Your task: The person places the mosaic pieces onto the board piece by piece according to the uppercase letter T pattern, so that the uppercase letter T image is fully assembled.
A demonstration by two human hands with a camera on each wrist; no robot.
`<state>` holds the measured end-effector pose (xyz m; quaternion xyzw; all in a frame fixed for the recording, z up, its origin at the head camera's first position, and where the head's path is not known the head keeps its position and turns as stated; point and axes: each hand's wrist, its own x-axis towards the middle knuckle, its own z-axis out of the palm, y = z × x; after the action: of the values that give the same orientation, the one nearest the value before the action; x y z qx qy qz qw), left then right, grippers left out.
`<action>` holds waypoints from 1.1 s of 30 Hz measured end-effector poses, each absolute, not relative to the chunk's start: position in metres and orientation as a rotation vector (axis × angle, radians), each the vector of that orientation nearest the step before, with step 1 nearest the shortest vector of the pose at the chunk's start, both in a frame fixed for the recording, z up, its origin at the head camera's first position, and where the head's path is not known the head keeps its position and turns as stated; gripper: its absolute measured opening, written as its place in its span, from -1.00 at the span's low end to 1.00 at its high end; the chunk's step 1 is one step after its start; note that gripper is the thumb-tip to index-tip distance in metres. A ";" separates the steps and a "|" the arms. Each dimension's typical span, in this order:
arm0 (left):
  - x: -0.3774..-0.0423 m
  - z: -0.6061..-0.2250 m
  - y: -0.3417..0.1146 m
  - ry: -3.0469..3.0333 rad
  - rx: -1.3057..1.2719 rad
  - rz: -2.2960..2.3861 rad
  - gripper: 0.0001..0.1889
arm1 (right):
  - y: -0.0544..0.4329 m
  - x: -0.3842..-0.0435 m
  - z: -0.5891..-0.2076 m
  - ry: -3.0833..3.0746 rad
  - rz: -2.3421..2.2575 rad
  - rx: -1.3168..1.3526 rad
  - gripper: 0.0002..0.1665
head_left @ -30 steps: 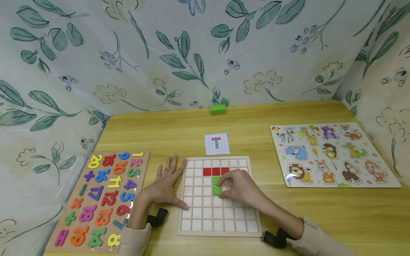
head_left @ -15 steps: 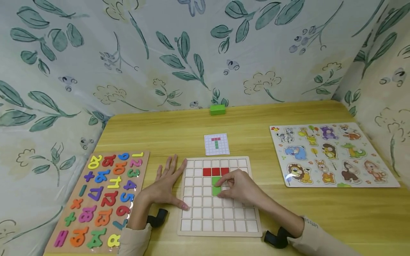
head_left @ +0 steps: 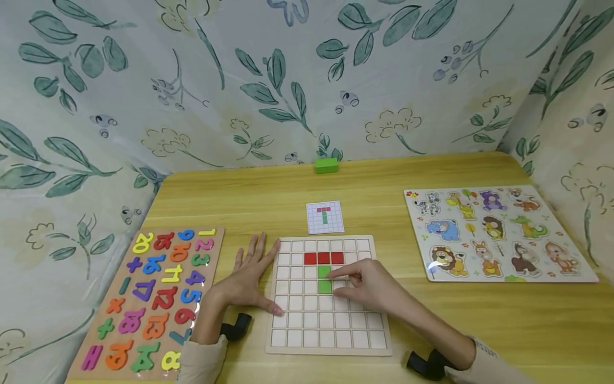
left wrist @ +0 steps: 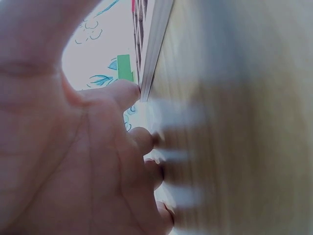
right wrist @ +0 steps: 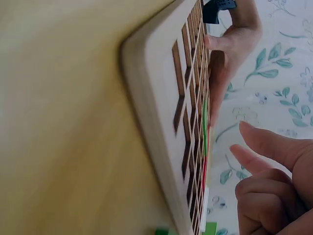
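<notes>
A wooden grid board (head_left: 331, 351) lies flat with shallow square cells. Three red tiles (head_left: 323, 258) form a row near its top, and two green tiles (head_left: 324, 287) run down from the middle red one. My left hand (head_left: 242, 282) is spread along the board's left side, its thumb over the lower left cells and its index fingertip at the top left edge. My right hand (head_left: 371, 285) hovers at the right of the green tiles, index fingertip right beside the upper one. In the right wrist view, that hand's thumb and index finger (right wrist: 239, 154) are parted with nothing between them.
A pattern card (head_left: 325, 217) showing a red and green T lies beyond the board, and a green block (head_left: 326, 165) sits at the back. On the left is a number puzzle (head_left: 218, 240); on the right, an animal puzzle (head_left: 501, 229). Patterned fabric walls surround the table.
My right hand has drawn back slightly to the right, its thumb and index finger coming off the green tiles, which stay in their cells. My left hand has not moved.
</notes>
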<state>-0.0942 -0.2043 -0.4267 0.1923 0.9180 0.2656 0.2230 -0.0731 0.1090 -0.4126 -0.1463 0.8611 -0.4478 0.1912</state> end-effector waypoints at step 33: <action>-0.094 -0.426 -0.204 2.538 0.533 0.727 0.55 | 0.230 -0.033 -0.434 2.250 -1.408 -0.154 -0.28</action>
<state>-0.0939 -0.2039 -0.4262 0.1929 0.9188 0.2631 0.2223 -0.0331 0.2297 -0.4338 -0.0563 0.8217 -0.5142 0.2393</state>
